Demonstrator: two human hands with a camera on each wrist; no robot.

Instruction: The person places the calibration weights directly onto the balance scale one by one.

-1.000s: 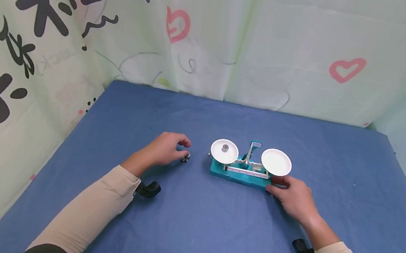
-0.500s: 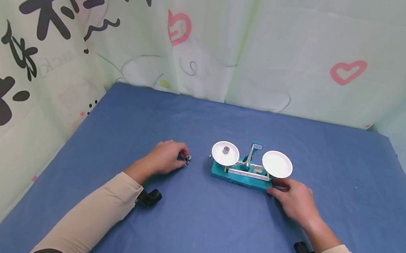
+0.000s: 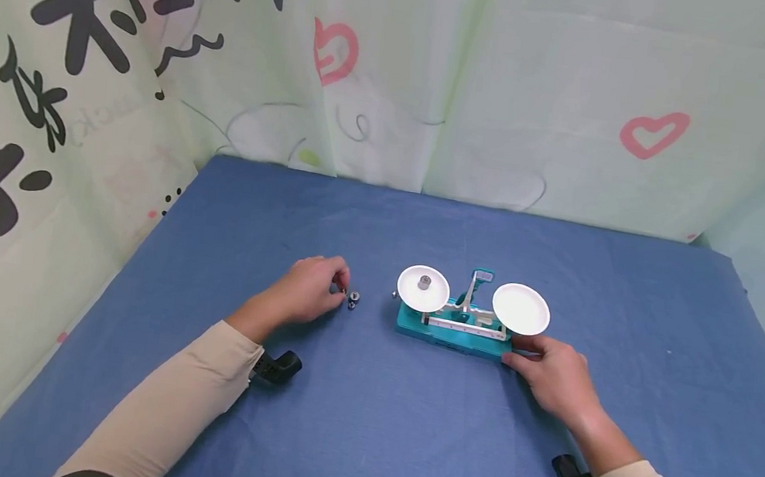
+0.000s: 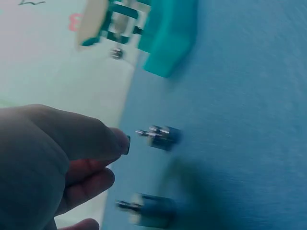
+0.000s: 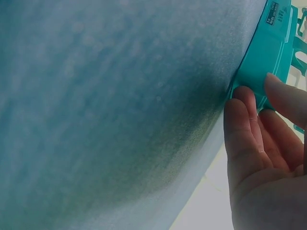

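A teal balance scale [image 3: 454,338] with two white pans stands on the blue table; a metal weight [image 3: 424,282] sits on its left pan. My right hand [image 3: 556,373] grips the right end of its base, thumb in front and fingers behind, as the right wrist view also shows. To the scale's left, my left hand [image 3: 310,287] hovers beside small metal weights [image 3: 354,297]. Its thumb and fingers come together; whether something small sits between them is unclear. In the left wrist view, knobbed weights [image 4: 163,137] stand apart from the fingertips, slightly blurred.
A blue cloth [image 3: 377,424] covers the table. Behind and along the sides hangs a pale curtain [image 3: 538,92] with dark characters and pink hearts. Black wrist cameras [image 3: 278,366] sit below each wrist, near the beige sleeves [image 3: 177,396].
My left hand reached down to the weights, closed its fingers there, then drew back slightly up and left. Two weights now show uncovered. The right hand and the scale have stayed put.
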